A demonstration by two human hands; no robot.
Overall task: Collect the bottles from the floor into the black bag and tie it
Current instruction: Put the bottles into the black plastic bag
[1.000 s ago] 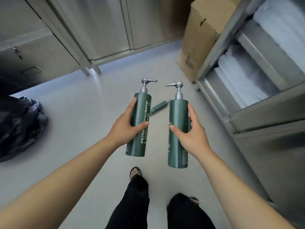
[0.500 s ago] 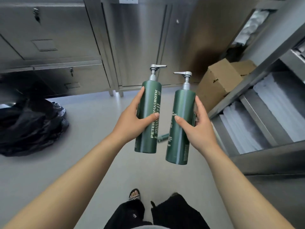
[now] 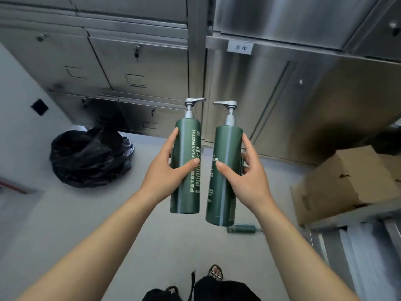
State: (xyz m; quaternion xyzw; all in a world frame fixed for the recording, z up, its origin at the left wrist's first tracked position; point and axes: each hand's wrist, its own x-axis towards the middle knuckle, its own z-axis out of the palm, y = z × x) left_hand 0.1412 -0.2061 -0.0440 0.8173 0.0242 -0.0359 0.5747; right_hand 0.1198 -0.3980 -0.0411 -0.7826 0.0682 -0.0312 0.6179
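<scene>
Both bottles have risen as the view swung up toward the steel cabinets (image 3: 138,68), bringing the black bag (image 3: 89,157) nearer.

Bag slumped on the floor at nine o'clock; left hand (image 3: 167,172) wrapped around the left bottle (image 3: 186,168), right hand (image 3: 245,181) around the right bottle (image 3: 225,170), both upright and apart; a third bottle (image 3: 242,228) lies at five o'clock; cardboard box (image 3: 345,181) at three.

Left hand (image 3: 168,173) grips a tall dark green plastic pump bottle with white lettering (image 3: 186,166), upright. Right hand (image 3: 246,181) grips a second tall dark green pump bottle (image 3: 224,177), upright, just beside the first, not touching. A third green bottle (image 3: 241,228) lies on the grey floor (image 3: 65,224). Crumpled black plastic bag (image 3: 91,157) sits at left by steel cabinets (image 3: 138,68). Brown cardboard box (image 3: 345,183) at right.
</scene>
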